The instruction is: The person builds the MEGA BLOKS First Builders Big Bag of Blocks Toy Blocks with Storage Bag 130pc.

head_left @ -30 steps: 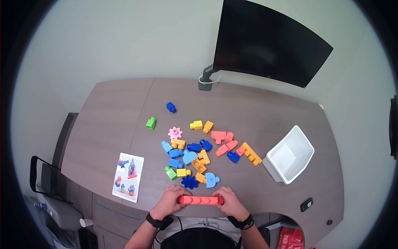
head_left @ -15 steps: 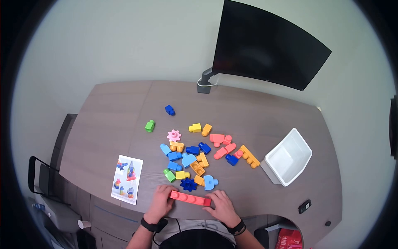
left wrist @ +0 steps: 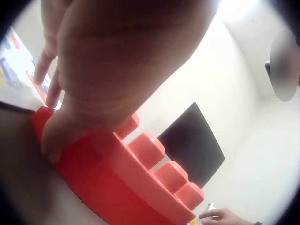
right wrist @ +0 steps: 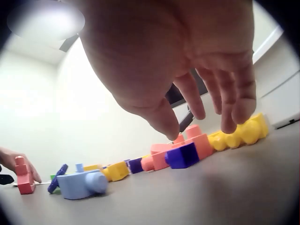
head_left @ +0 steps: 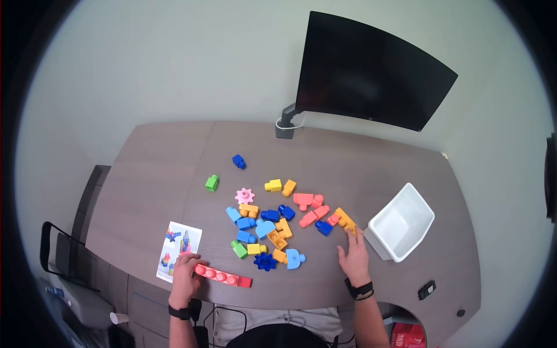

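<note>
My left hand (head_left: 184,279) grips the left end of a long red studded block (head_left: 223,276) at the table's front left, over the lower edge of a picture sheet (head_left: 196,236). In the left wrist view the thumb presses the side of the red block (left wrist: 140,183). My right hand (head_left: 355,258) is spread, its fingertips at the near end of a long orange block (head_left: 343,218). In the right wrist view the fingers hang just above the yellow-orange block (right wrist: 241,133); whether they touch it, I cannot tell. A dark blue block (right wrist: 183,155) lies beside it.
Blue, yellow, green, orange and red blocks lie mid-table, with a pink gear (head_left: 245,196) and a dark blue gear (head_left: 265,261). A white bin (head_left: 401,223) stands at the right, near a small black device (head_left: 426,290). A monitor (head_left: 377,72) rises behind.
The left hand has carried the red block left to the picture sheet. The right hand has let go of it and moved right and forward to the orange block.
</note>
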